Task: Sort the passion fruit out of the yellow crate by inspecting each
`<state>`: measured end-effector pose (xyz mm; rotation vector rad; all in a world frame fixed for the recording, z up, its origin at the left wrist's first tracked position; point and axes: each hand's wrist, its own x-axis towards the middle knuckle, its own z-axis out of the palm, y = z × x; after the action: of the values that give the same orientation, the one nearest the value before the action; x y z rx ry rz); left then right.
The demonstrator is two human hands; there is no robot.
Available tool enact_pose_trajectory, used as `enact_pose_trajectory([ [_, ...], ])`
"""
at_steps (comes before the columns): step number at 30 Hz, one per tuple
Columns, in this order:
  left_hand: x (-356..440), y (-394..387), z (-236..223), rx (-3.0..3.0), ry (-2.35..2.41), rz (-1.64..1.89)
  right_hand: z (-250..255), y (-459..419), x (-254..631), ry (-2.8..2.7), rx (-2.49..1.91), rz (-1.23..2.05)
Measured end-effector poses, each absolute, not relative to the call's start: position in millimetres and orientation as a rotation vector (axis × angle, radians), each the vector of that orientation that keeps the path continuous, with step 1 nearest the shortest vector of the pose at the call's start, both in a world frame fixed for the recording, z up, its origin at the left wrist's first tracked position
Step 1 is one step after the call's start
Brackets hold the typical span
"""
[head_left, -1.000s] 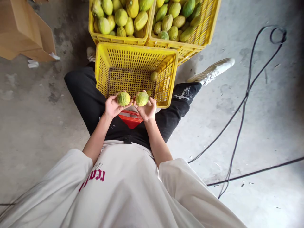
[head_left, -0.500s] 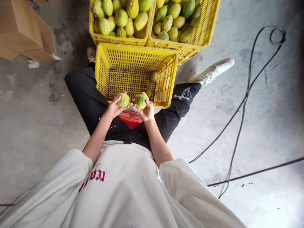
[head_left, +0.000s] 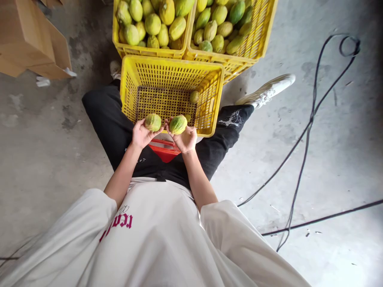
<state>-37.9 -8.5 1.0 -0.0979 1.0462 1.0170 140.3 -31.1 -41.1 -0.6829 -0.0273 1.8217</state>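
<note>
My left hand [head_left: 143, 134] cradles a green-and-yellow fruit [head_left: 153, 122] that looks like a small papaya, its fingers under and beside it. A similar striped small papaya [head_left: 178, 124] rests on the fingers of my right hand [head_left: 185, 140], the palm turned up and the thumb off to the side. Both hands are side by side over the near rim of a yellow slotted crate [head_left: 167, 63]. Inside that crate lie one small round fruit [head_left: 194, 97] at the right and another [head_left: 187, 117] partly hidden behind my right-hand fruit.
Two yellow crates full of yellow-green fruit, left [head_left: 149, 51] and right [head_left: 263, 28], stand beyond the near crate. Something red [head_left: 164, 152] shows between my legs. A cardboard box [head_left: 32, 40] sits at the left, and black cables [head_left: 311, 115] lie on the concrete floor at the right.
Both hands have loosened and turned more palm-up, so the fruits show more fully. The left fruit has risen slightly and shifted left; its visible side has changed. The crates have not moved.
</note>
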Motion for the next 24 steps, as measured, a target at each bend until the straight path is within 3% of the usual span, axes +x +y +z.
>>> enact_pose_trajectory([
  [24,-36.1,-10.0,4.1,-0.032,1.010,0.926,-41.3,-31.1,137.5,-0.152,-0.752,1.878],
])
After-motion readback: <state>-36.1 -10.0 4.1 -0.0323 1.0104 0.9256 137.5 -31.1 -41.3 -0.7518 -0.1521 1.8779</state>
